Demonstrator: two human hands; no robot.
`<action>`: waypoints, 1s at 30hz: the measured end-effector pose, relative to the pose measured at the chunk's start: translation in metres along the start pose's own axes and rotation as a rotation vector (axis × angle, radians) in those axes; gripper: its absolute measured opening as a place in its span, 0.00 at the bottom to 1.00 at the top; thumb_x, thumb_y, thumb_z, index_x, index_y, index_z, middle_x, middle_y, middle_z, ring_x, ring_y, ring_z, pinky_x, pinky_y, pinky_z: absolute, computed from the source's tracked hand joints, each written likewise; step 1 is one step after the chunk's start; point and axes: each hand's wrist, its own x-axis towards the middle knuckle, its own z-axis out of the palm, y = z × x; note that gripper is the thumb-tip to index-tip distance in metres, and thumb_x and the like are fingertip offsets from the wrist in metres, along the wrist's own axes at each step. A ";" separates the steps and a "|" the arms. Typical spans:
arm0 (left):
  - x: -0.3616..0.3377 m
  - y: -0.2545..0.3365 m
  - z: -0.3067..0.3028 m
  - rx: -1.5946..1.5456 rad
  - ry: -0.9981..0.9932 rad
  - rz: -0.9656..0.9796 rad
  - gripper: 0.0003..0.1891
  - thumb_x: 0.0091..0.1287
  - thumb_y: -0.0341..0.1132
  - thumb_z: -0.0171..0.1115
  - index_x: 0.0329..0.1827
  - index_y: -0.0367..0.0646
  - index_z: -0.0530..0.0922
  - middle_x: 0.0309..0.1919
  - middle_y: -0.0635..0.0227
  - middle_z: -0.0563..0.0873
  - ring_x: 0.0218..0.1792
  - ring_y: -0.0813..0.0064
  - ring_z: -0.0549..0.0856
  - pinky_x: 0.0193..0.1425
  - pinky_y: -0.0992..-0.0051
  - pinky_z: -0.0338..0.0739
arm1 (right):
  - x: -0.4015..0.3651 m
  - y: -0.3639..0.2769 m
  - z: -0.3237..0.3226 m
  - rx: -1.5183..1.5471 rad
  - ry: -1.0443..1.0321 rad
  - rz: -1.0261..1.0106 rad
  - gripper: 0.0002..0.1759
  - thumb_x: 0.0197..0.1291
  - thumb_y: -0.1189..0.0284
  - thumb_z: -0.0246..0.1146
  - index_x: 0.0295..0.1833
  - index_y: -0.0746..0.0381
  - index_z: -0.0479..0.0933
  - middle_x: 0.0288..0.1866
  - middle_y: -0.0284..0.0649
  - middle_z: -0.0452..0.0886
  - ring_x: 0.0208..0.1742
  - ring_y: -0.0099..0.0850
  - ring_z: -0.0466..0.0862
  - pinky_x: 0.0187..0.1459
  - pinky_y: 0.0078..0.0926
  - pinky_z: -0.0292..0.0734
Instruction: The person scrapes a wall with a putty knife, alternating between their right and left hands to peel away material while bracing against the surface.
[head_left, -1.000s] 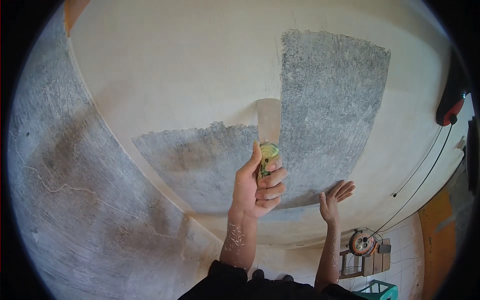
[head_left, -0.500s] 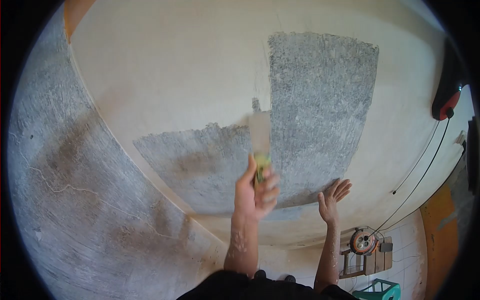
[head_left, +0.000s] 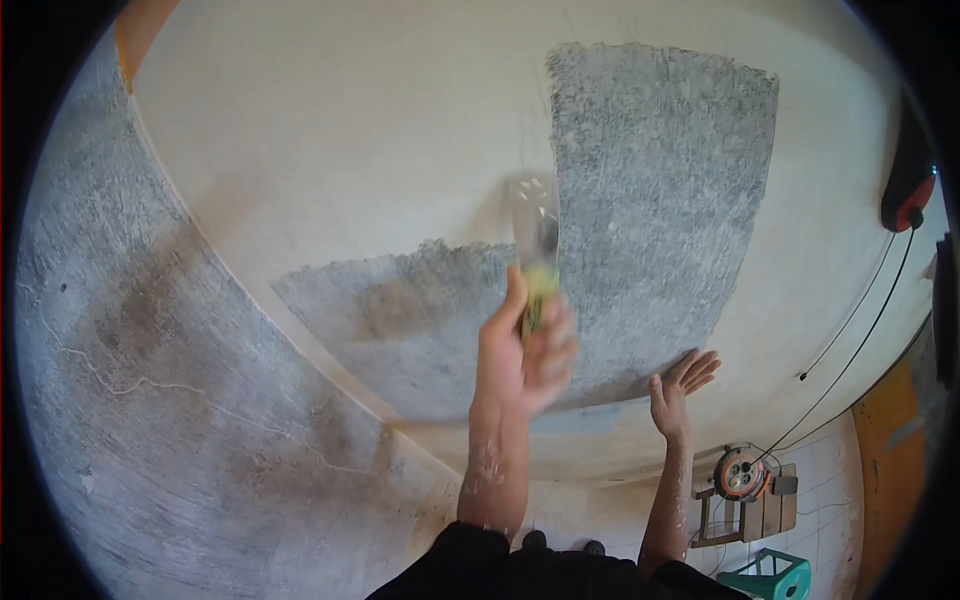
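We log the view from left to right, taking the grey patch on the cream wall as landmark. Well to the left of the patch, we note a rough grey wall with a pale, wavy crack line; an orange strip stands at its upper end. Next, the left hand overlaps the patch's inner corner, palm side towards us, fingers clamped on the green-yellow handle of a scraper. The scraper points upward, its blade over the cream strip along the left edge of the patch's tall part. Blade and fingers are motion-blurred; we cannot tell whether the blade's edge touches the wall. Pale flecks cover the left forearm. At the lower right corner of the patch, we record the right hand laid flat, back towards us, holding nothing, thumb apart and the other fingers slightly apart. Below and right of the patch, an orange-rimmed cable reel sits at a wooden stool, near a teal stool. Farther right of the patch, a black cable runs from a red-and-black object down towards the reel.
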 end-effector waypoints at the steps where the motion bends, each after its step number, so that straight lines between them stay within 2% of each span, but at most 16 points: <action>1: 0.015 0.007 0.004 0.085 0.020 0.059 0.28 0.74 0.65 0.44 0.28 0.50 0.70 0.15 0.83 0.59 0.11 0.91 0.53 0.08 0.86 0.44 | 0.001 -0.003 -0.002 0.012 -0.003 0.016 0.50 0.74 0.46 0.45 0.79 0.67 0.25 0.78 0.61 0.11 0.76 0.58 0.10 0.71 0.61 0.08; 4: 0.035 0.035 0.040 0.134 -0.098 0.051 0.28 0.74 0.65 0.44 0.28 0.50 0.70 0.15 0.84 0.59 0.11 0.91 0.54 0.09 0.86 0.44 | 0.006 -0.006 -0.011 0.038 -0.019 0.018 0.50 0.74 0.46 0.45 0.79 0.66 0.25 0.79 0.59 0.12 0.77 0.57 0.11 0.71 0.59 0.09; 5: 0.034 0.033 0.040 0.112 -0.080 0.066 0.27 0.75 0.63 0.44 0.29 0.50 0.70 0.15 0.83 0.60 0.11 0.91 0.54 0.09 0.86 0.44 | 0.004 -0.007 -0.014 0.047 -0.027 0.023 0.49 0.74 0.46 0.45 0.79 0.65 0.26 0.79 0.59 0.13 0.77 0.57 0.11 0.72 0.59 0.09; 9: 0.004 -0.005 0.000 -0.008 0.027 0.065 0.26 0.77 0.61 0.42 0.30 0.49 0.71 0.16 0.82 0.61 0.11 0.91 0.53 0.08 0.87 0.44 | 0.000 -0.007 -0.020 0.055 -0.033 0.021 0.48 0.74 0.46 0.44 0.80 0.62 0.27 0.81 0.53 0.15 0.79 0.51 0.14 0.73 0.53 0.09; 12: -0.024 -0.035 -0.023 -0.086 0.114 -0.029 0.27 0.76 0.62 0.42 0.30 0.49 0.70 0.16 0.82 0.61 0.11 0.91 0.53 0.09 0.87 0.43 | -0.002 -0.006 -0.024 0.047 -0.063 0.016 0.48 0.74 0.46 0.44 0.80 0.62 0.27 0.81 0.53 0.15 0.80 0.51 0.14 0.73 0.53 0.10; 21: -0.005 -0.021 -0.007 -0.043 0.059 -0.051 0.27 0.76 0.62 0.42 0.30 0.50 0.70 0.15 0.82 0.60 0.10 0.90 0.53 0.09 0.87 0.43 | -0.001 -0.001 -0.015 0.025 -0.057 0.021 0.49 0.74 0.46 0.44 0.80 0.65 0.27 0.79 0.60 0.14 0.78 0.57 0.12 0.72 0.58 0.10; 24: 0.017 -0.003 0.007 0.093 0.061 0.054 0.26 0.76 0.61 0.43 0.29 0.50 0.70 0.15 0.83 0.61 0.10 0.91 0.53 0.08 0.87 0.44 | 0.000 -0.005 -0.019 0.040 -0.066 0.008 0.48 0.74 0.47 0.44 0.80 0.65 0.26 0.79 0.60 0.13 0.77 0.57 0.12 0.72 0.58 0.10; 27: 0.034 0.019 0.044 0.109 -0.109 0.093 0.25 0.76 0.61 0.45 0.29 0.50 0.71 0.16 0.83 0.62 0.10 0.91 0.55 0.08 0.88 0.45 | 0.001 -0.008 -0.025 0.058 -0.086 0.008 0.47 0.75 0.48 0.44 0.80 0.64 0.27 0.80 0.59 0.15 0.78 0.56 0.13 0.73 0.57 0.10; 30: 0.025 0.000 0.029 0.064 0.011 0.127 0.26 0.76 0.61 0.44 0.29 0.50 0.71 0.16 0.83 0.62 0.10 0.91 0.55 0.08 0.88 0.45 | -0.003 -0.009 -0.032 0.078 -0.111 0.017 0.46 0.74 0.49 0.45 0.80 0.64 0.28 0.80 0.58 0.16 0.78 0.55 0.13 0.73 0.56 0.10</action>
